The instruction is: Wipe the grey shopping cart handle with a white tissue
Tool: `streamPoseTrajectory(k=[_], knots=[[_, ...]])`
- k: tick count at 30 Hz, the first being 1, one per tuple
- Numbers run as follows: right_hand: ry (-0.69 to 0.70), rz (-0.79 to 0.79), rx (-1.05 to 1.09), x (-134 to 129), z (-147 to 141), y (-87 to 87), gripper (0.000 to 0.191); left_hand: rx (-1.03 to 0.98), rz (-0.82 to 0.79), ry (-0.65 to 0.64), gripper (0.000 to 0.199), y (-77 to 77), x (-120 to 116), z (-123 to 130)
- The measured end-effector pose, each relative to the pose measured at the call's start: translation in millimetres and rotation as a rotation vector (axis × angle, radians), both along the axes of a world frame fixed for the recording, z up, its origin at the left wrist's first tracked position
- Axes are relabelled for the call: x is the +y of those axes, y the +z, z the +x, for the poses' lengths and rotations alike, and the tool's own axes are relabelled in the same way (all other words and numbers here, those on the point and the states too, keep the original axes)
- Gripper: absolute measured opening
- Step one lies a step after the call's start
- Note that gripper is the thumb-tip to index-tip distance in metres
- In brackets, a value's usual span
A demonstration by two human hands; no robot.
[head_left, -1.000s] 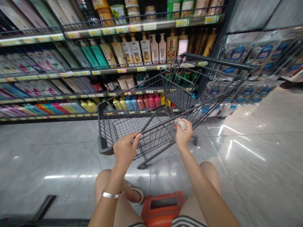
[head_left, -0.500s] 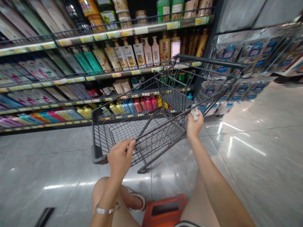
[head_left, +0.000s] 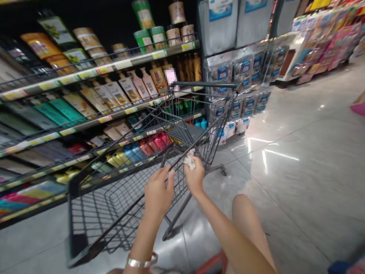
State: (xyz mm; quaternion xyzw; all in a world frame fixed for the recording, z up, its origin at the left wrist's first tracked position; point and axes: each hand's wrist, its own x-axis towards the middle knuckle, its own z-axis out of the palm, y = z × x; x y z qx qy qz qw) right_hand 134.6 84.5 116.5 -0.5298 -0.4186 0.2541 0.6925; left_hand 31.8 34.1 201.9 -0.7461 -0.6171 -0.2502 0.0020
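Note:
A dark metal shopping cart (head_left: 99, 224) with a wire basket stands in front of me, and nothing lies in the part of its basket that I can see. My left hand (head_left: 159, 188) is curled over the near top rail of the basket, thumb up; its fingertips are partly hidden behind the rail. Just to its right, my right hand (head_left: 195, 177) pinches a crumpled whitish tissue (head_left: 189, 160) and holds it against the same rail. A silver bracelet sits on my left wrist.
Shelves of pump bottles (head_left: 142, 83) and tubs stand behind the cart. Hanging packets (head_left: 222, 74) line the shelf end. An orange-red stool (head_left: 211, 262) is beneath me. Shiny grey floor tiles (head_left: 285, 182) stretch to the right, toward more displays.
My right hand with the tissue has come along the rail toward my left hand, and the two are now close together. The view has turned to the right.

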Motion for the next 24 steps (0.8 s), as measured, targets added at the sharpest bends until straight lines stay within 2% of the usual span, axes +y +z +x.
streamPoseTrajectory(k=[3,6,8,11,14,16,20,22,24], knots=[[0.072,0.028,0.019,-10.3,-3.1,2.5,0.027,0.123,-0.082,-0.021,0.041,8.1,26.9,20.6],[0.168,0.092,0.039,-18.3,-0.5,2.2,0.042,0.176,-0.184,-0.002,0.040,13.6,46.6,35.1],[0.221,0.112,0.050,-20.9,0.1,0.3,0.051,0.203,-0.254,0.056,0.044,15.5,53.2,40.3],[0.211,0.084,0.101,-17.7,0.2,-3.4,0.046,0.219,-0.303,0.131,0.048,16.6,55.1,41.3],[0.156,0.033,0.179,-5.5,11.1,-4.0,0.031,0.207,-0.360,0.156,0.052,17.7,54.0,37.9],[0.056,-0.012,0.230,7.5,29.6,-0.6,0.030,0.211,-0.403,0.161,0.051,18.9,53.7,36.1],[-0.310,0.030,0.235,45.8,79.4,13.4,0.055,0.253,-0.451,0.199,0.051,21.0,52.8,36.9],[-0.369,0.075,0.119,67.5,95.9,18.1,0.059,0.288,-0.454,0.231,0.052,21.9,51.4,39.6],[-0.314,0.089,-0.006,85.0,99.9,17.0,0.055,0.332,-0.450,0.252,0.051,22.9,50.0,43.0]])
